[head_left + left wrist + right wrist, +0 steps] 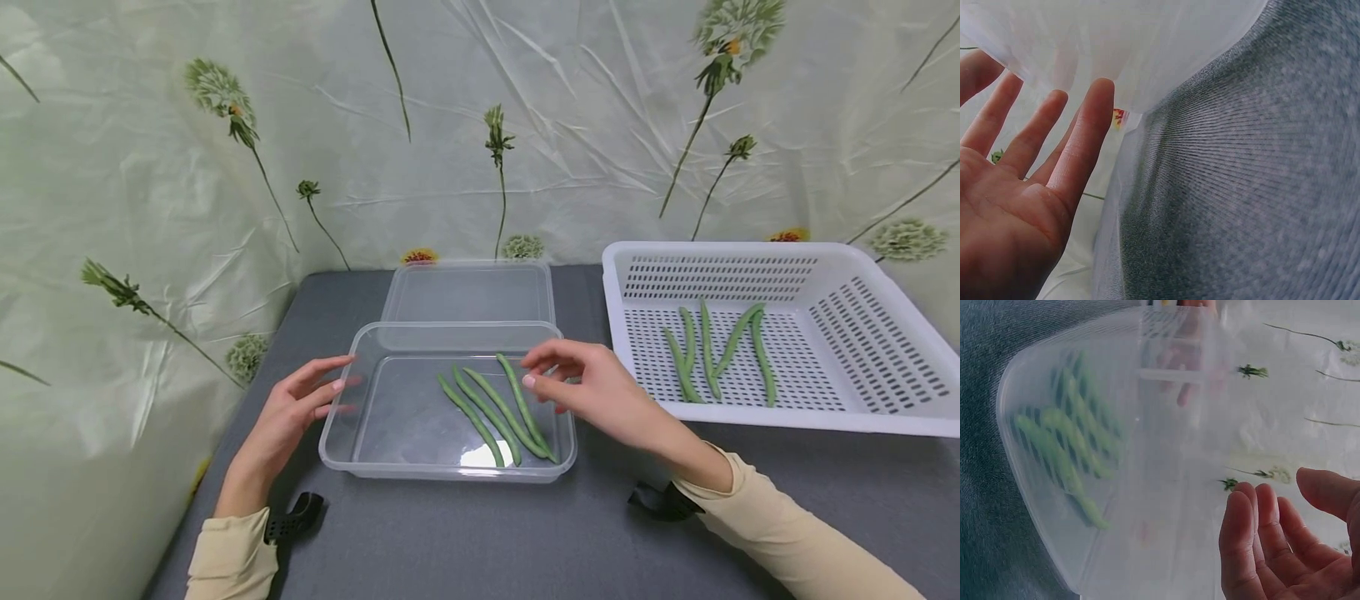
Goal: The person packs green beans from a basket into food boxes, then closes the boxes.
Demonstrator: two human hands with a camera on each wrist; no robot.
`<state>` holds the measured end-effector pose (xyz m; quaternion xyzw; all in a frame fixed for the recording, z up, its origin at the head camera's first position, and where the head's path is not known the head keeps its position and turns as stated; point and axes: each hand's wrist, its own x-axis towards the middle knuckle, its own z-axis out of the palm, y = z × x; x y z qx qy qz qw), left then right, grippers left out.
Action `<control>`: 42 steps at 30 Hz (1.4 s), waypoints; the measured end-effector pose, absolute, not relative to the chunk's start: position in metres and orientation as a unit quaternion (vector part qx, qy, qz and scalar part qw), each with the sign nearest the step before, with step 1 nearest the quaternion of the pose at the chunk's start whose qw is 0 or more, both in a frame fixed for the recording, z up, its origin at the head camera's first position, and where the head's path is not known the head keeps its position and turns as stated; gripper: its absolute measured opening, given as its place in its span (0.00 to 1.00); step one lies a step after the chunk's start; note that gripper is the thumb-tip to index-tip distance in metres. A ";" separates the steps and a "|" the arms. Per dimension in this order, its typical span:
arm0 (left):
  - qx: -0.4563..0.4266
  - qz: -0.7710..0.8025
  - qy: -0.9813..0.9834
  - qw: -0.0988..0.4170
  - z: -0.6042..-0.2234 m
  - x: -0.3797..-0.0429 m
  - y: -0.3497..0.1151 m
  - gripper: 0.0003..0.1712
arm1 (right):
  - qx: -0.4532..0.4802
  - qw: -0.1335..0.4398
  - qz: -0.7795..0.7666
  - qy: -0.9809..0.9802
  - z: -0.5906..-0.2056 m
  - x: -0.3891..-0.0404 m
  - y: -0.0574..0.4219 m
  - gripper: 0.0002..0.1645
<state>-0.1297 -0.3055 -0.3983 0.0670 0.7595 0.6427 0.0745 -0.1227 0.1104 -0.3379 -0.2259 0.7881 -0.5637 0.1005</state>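
A clear plastic container stands on the table with several green beans lying side by side in its right half. My left hand is at the container's left wall, fingers spread and fairly straight; in the left wrist view its fingertips meet or nearly meet the plastic. Over the right rim hovers my right hand, fingers loosely bent and nothing between thumb and fingers. Through the cloudy wall in the right wrist view the beans show blurred.
To the right stands a white perforated basket holding several more green beans. Behind the container lies a clear lid. A grey cloth covers the table, and a flower-patterned sheet hangs behind and at the left.
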 end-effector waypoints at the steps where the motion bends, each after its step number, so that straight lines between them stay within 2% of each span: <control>1: 0.067 0.644 0.759 0.075 -0.398 -0.130 -0.306 0.25 | -0.225 0.098 -0.564 0.789 -0.336 -0.122 0.113 0.13; 10: 0.072 0.648 0.755 0.073 -0.399 -0.128 -0.306 0.24 | -0.221 0.085 -0.545 0.804 -0.316 -0.113 0.142 0.12; 21: 0.071 0.640 0.762 0.076 -0.400 -0.129 -0.306 0.24 | -0.204 0.057 -0.452 0.867 -0.292 -0.112 0.190 0.14; 29: 0.071 0.640 0.762 0.071 -0.400 -0.129 -0.307 0.24 | -0.240 -0.001 -0.358 0.902 -0.284 -0.129 0.219 0.15; 32: 0.068 0.641 0.761 0.072 -0.400 -0.129 -0.307 0.24 | -0.270 0.012 -0.316 0.909 -0.278 -0.138 0.231 0.17; 35: 0.065 0.640 0.762 0.074 -0.399 -0.129 -0.307 0.24 | -0.298 0.053 -0.299 0.905 -0.275 -0.149 0.243 0.21; 42: 0.068 0.644 0.758 0.072 -0.399 -0.129 -0.307 0.24 | -0.310 0.105 -0.336 0.883 -0.285 -0.174 0.263 0.23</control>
